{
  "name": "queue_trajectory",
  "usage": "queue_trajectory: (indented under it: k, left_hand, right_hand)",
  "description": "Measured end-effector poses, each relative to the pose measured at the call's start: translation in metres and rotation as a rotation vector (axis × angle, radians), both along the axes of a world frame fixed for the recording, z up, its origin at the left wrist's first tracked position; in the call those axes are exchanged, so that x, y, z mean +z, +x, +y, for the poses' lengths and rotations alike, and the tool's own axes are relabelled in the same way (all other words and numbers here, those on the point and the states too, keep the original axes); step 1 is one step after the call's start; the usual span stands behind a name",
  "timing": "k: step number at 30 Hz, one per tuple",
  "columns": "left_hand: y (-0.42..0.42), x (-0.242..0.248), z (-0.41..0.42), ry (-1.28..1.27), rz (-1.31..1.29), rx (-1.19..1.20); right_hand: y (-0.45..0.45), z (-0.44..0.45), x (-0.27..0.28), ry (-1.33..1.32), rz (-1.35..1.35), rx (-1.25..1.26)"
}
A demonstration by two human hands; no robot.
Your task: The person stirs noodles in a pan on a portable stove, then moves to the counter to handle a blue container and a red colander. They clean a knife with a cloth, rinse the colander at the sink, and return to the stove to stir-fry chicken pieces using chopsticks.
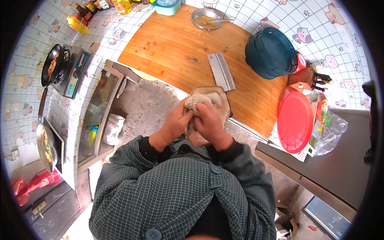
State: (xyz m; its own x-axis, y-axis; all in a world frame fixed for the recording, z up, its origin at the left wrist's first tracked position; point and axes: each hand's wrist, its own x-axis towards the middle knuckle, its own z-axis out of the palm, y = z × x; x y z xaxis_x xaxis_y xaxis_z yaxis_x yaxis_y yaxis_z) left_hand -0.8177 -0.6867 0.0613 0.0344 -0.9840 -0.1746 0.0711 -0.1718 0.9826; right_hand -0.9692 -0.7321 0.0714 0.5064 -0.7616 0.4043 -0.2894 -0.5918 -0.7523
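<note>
My left hand (174,122) and my right hand (211,123) are both closed around a bunched beige cloth (196,101). The cloth is bundled between my fingers, with its knitted-looking folds bulging above the thumbs. Directly beneath is a tan-rimmed, translucent container (220,99), partly covered by my hands; its pale contents look cloudy and are hard to make out. Beyond the container's far edge, a metal cleaver (221,72) lies flat on the wooden board (168,45).
On the board are a metal bowl with a spoon (207,19) and dark green perforated baskets (270,52). A red colander (295,121) and a knife block (300,76) stand right. Leftward, a frying pan (51,66) with food sits on a portable stove (73,73).
</note>
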Motion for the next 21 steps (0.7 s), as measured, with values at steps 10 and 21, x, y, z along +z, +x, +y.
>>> queue_trajectory:
  k: [10,21]
  left_hand:
    - [0.082,-0.016,-0.023,-0.093,0.201,0.351]
    - [0.247,-0.112,-0.153,-0.07,0.057,0.909]
  right_hand:
    - [0.05,-0.018,-0.011,0.393,0.23,0.349]
    - [-0.068,-0.067,-0.027,0.824,-0.063,-0.02]
